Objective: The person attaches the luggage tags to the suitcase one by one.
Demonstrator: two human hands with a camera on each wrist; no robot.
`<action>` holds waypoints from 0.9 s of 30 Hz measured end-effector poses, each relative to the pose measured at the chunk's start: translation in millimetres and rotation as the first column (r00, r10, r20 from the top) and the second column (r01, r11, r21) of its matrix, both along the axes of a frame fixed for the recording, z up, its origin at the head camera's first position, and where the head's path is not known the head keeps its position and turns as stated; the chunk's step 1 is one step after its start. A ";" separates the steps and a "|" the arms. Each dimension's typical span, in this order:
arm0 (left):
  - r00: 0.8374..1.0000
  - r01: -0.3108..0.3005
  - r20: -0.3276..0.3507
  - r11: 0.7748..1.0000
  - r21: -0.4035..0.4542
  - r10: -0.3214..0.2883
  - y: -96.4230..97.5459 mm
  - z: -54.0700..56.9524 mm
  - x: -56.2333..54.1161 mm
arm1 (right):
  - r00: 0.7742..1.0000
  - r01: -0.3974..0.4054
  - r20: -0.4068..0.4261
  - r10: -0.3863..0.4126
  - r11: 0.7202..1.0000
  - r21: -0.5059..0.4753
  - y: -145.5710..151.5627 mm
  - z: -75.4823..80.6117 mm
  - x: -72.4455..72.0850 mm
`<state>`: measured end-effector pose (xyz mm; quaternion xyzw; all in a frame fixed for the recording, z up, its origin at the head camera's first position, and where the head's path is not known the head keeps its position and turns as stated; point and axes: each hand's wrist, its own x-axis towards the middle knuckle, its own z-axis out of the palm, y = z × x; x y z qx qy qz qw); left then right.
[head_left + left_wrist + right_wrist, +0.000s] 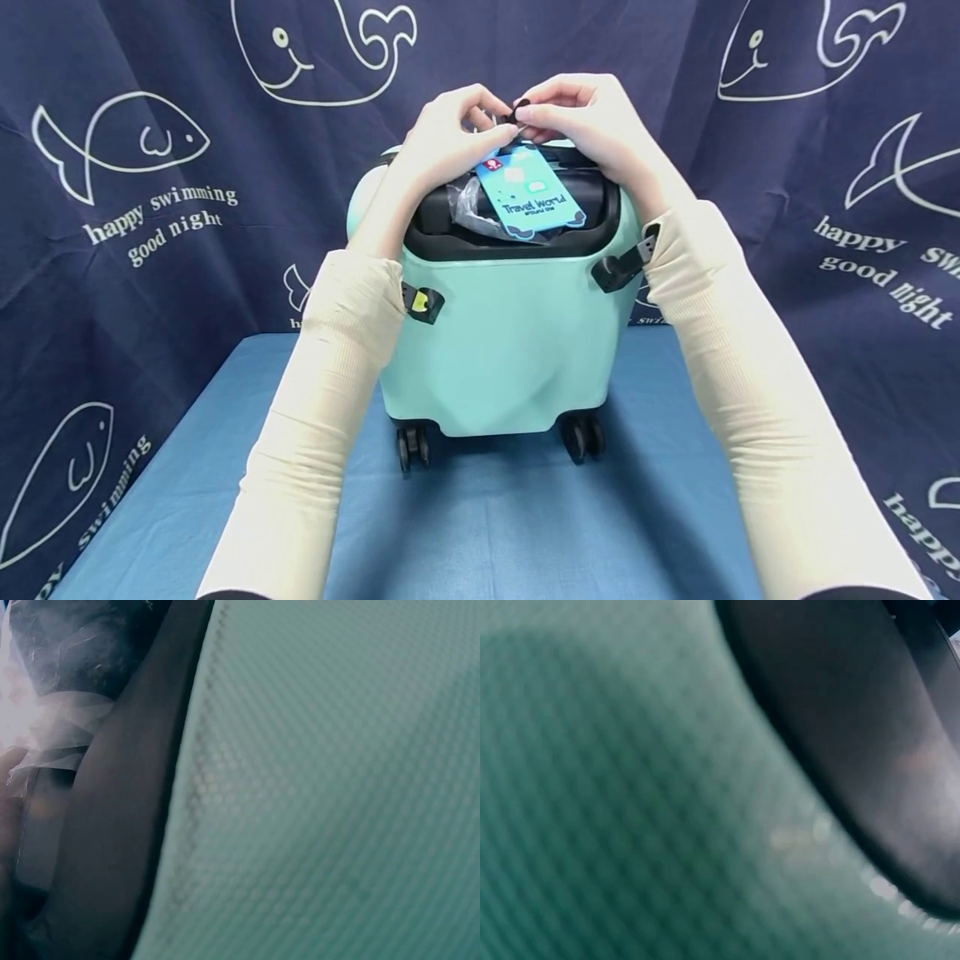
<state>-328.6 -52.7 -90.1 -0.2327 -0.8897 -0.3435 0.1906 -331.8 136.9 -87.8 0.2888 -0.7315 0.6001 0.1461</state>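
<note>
Blue tag [529, 190] lies just below left hand [452, 135] and right hand [588, 117].

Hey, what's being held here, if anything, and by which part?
The right hand pinches a small black piece above the flat, blue, printed tag; which part is too small to tell. The left hand is close beside it, its hold unclear.

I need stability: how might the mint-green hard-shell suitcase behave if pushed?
The suitcase would probably roll, since it stands on black wheels. Its textured shell looks stiff, with cleanly moulded edges. Upright, it might tip if pushed high.
</note>
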 end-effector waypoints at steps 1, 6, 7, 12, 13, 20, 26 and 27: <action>1.000 0.000 0.000 1.000 0.002 0.000 0.1 0.0 0.1 | 1.000 -0.002 -0.002 0.002 1.000 -0.002 0.0 -0.1 -0.2; 1.000 0.005 0.011 1.000 0.018 -0.005 0.4 0.2 0.7 | 1.000 -0.014 -0.008 0.014 1.000 -0.011 -0.1 -0.6 -1.0; 1.000 0.005 0.013 1.000 0.019 -0.005 0.4 0.2 0.8 | 1.000 -0.017 -0.009 0.017 1.000 -0.013 -0.1 -0.7 -1.1; 1.000 0.003 0.004 1.000 0.008 -0.003 0.7 0.3 1.2 | 0.999 -0.038 -0.009 0.038 0.999 -0.021 -0.6 -1.1 -0.8; 1.000 0.004 0.003 1.000 0.008 -0.004 0.8 0.4 1.2 | 0.999 -0.042 -0.009 0.042 0.999 -0.020 -0.8 -1.1 -0.6; 0.999 -0.003 -0.041 1.000 -0.023 0.002 0.8 0.3 1.4 | 0.999 -0.037 -0.013 0.038 0.999 0.026 -2.7 -0.3 2.1; 0.999 -0.027 -0.044 0.999 -0.035 0.025 1.6 1.0 2.2 | 1.000 -0.026 -0.010 0.026 0.998 0.061 -2.7 0.2 3.2; 0.999 -0.028 -0.045 0.999 -0.038 0.026 1.6 1.2 2.2 | 1.000 -0.028 -0.007 0.028 0.998 0.060 -2.8 0.4 3.2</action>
